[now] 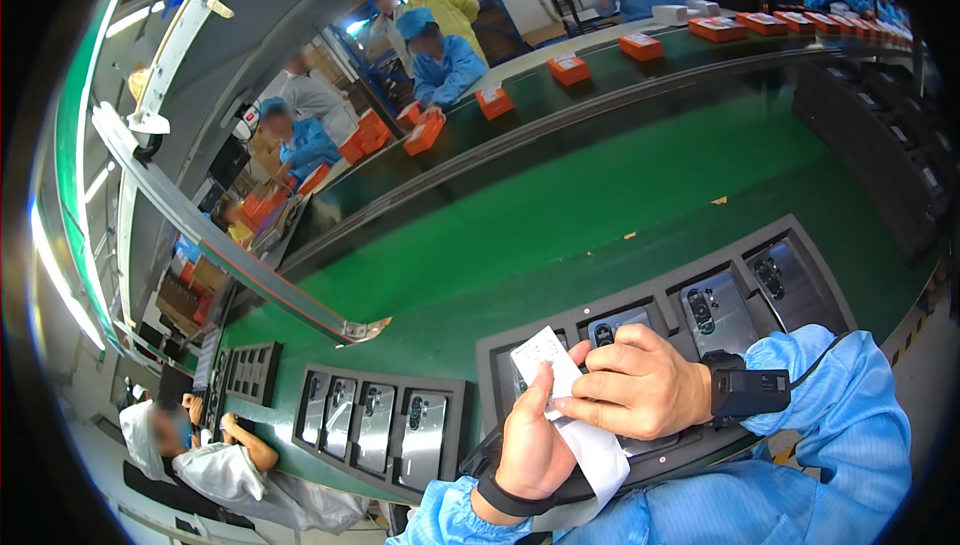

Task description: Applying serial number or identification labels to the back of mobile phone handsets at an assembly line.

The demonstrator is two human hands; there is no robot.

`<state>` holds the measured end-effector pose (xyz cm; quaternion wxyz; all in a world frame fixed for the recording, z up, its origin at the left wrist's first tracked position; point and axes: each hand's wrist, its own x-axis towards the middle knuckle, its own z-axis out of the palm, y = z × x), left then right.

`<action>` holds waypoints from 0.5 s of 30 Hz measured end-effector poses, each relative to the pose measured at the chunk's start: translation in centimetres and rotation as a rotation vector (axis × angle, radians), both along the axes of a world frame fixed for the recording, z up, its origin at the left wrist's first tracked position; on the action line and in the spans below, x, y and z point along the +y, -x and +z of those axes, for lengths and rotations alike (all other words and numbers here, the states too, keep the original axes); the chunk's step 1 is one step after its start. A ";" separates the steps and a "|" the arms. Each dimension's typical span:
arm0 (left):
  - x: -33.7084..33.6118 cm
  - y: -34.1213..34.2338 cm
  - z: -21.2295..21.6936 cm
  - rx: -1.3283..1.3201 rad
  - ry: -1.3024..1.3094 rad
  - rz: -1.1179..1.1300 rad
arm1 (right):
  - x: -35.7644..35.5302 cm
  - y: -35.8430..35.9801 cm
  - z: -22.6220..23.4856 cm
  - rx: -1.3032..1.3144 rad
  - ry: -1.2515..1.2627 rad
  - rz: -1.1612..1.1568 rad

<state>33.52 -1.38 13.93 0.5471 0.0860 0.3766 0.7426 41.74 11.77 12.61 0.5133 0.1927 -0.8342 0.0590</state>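
Note:
My left hand (530, 442) holds a strip of white labels (548, 363) between thumb and fingers, and its loose end curls down below the hand. My right hand (640, 380) is closed at the strip's edge, thumb and fingertips against it; whether a label is peeled there I cannot make out. Both hands are over a dark foam tray (598, 305). In its slots lie several silvery phones, back side up, among them one phone (715, 313) right of my hands and another phone (785, 280) at the far right. My hands hide the tray's near left part.
A second foam tray (455, 410) with phones (421, 435) lies to the left on the green bench (480, 290). Beyond, orange boxes (568, 69) line a conveyor (530, 95). Dark trays (880, 135) are stacked at right. Co-workers sit at left and across; a metal post (240, 250) stands at left.

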 end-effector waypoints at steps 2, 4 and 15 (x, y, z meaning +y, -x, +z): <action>-0.2 0.2 0.2 -0.032 -0.019 -0.027 | 0.1 0.1 0.0 -0.003 0.000 0.000; -0.3 0.4 0.1 -0.064 -0.037 -0.055 | 0.1 0.1 0.0 0.000 -0.029 -0.024; -1.0 -0.8 0.2 -0.050 -0.018 -0.060 | -0.2 -1.5 0.6 0.019 -0.056 -0.011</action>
